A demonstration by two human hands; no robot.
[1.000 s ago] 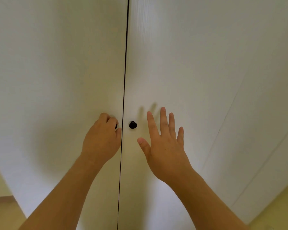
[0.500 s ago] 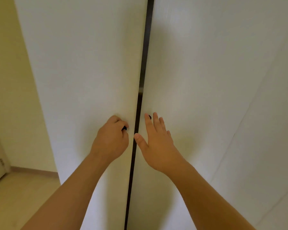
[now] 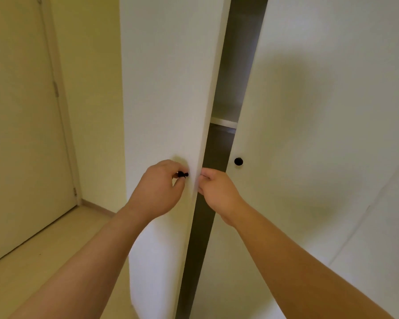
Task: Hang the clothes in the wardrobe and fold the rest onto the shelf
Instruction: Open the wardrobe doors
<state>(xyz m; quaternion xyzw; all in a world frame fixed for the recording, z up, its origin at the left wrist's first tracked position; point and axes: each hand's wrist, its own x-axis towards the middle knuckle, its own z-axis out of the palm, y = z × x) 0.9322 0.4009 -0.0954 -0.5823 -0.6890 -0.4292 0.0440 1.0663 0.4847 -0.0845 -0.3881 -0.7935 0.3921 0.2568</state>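
Note:
A white wardrobe stands in front of me with two doors. The left door [image 3: 168, 88] is swung partly out, and my left hand [image 3: 157, 189] is closed on its small black knob [image 3: 182, 174]. My right hand [image 3: 217, 192] curls its fingers around the free edge of that same door. The right door [image 3: 320, 134] stays shut, its black knob [image 3: 238, 161] untouched. Through the gap I see a dark interior and the front edge of a white shelf [image 3: 224, 122]. No clothes are in view.
A cream room door [image 3: 21, 134] with hinges stands at the left, set in a yellowish wall [image 3: 90, 88]. Pale wooden floor [image 3: 32, 261] runs along the lower left, beside the swinging wardrobe door.
The left wardrobe door has swung outward, widening the gap from a thin line. My right hand went from flat and open near the right knob to gripping the left door's edge.

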